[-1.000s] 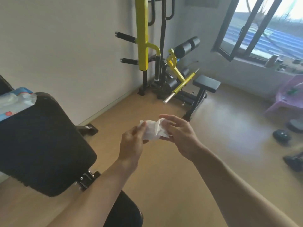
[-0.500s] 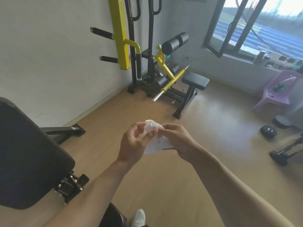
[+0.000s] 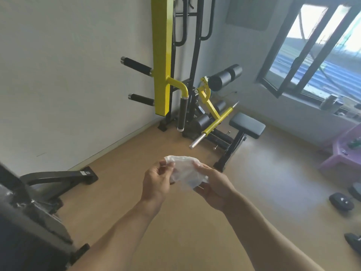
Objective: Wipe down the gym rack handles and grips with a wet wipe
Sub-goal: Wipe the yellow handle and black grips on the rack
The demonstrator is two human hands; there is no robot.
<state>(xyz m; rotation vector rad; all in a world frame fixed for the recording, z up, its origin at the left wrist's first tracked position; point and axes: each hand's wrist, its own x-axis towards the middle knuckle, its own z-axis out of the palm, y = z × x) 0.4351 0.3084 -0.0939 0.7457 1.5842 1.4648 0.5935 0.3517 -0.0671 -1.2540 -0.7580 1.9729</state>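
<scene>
You have a white wet wipe [image 3: 185,174] in front of you, plain and slightly translucent. The gym rack [image 3: 162,55] ahead has a bright yellow upright on a black frame, with black foam grips [image 3: 136,66] capped in silver. Its bench pad [image 3: 247,125] is black, the angled bar [image 3: 214,122] yellow with a silver tip. The floor [image 3: 254,182] is tan, the wall [image 3: 68,75] pale grey-white, the stool [image 3: 343,155] lilac.

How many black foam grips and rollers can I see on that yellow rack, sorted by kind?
Horizontal grips sticking out left of the yellow post: 2, upper and lower
Hanging vertical grip under the yellow bend: 1
Big roller pad up high: 1
Lower roller pads that can be made out: 2, and
Total: 6
</scene>
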